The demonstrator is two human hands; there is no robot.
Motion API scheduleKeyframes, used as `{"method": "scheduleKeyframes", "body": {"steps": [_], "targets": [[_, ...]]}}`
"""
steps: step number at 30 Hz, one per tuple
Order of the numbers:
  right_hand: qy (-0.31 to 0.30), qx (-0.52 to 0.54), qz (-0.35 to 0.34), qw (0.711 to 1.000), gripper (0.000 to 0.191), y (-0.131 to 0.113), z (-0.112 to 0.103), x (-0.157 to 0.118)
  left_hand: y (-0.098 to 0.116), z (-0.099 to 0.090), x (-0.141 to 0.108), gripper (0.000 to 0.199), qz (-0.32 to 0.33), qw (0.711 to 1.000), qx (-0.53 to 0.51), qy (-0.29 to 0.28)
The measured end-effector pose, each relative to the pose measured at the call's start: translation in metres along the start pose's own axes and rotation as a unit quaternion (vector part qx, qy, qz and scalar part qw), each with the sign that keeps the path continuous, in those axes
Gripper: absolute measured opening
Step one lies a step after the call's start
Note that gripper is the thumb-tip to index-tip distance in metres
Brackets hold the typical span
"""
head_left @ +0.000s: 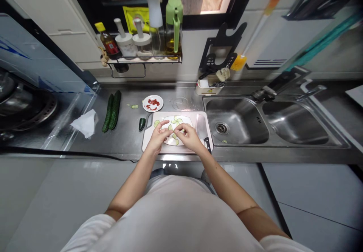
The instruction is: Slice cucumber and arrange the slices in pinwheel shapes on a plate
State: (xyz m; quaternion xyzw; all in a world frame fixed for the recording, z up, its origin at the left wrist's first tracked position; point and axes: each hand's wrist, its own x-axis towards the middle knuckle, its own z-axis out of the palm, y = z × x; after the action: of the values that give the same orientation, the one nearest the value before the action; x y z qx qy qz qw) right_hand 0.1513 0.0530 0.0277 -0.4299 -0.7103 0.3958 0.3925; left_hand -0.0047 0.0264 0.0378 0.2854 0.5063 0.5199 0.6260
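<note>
Both of my hands are over a white plate (pixel 185 120) holding several thin cucumber slices (pixel 176 141), some curved in an arc. My left hand (pixel 159 138) is at the plate's left side, thumb and forefinger apart. My right hand (pixel 189 136) has its thumb and fingertips pinched together close to my left thumb; anything in the pinch is too small to make out. The plate lies on a pink cutting board (pixel 150 143). A kitchen knife (pixel 207 144) with a black handle rests at the board's right side. A dark cucumber end (pixel 142 124) lies left of the board.
Behind the board is a small plate (pixel 145 104) with chopped red pieces. Two whole cucumbers (pixel 114 110) and crumpled white paper (pixel 85 123) lie left. A double sink (pixel 241 121) is on the right. A seasoning rack (pixel 144 60) hangs on the wall; a stove (pixel 42 112) stands far left.
</note>
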Motion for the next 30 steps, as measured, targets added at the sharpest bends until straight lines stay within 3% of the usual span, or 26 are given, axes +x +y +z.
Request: {"method": "scheduleKeyframes", "body": {"steps": [10,19,30], "targets": [[0.015,0.012,0.028,0.999,0.014,-0.001,0.004,0.001,-0.005,0.003,-0.003,0.066,0.09,0.996,0.02,0.014],[0.022,0.048,0.057,0.997,0.017,-0.002,0.006,0.003,-0.005,0.009,-0.008,0.055,0.128,0.985,0.093,0.061],[-0.007,0.078,0.096,0.992,0.013,0.006,0.006,0.005,-0.016,0.008,-0.004,0.04,0.154,0.98,0.112,0.059]]}}
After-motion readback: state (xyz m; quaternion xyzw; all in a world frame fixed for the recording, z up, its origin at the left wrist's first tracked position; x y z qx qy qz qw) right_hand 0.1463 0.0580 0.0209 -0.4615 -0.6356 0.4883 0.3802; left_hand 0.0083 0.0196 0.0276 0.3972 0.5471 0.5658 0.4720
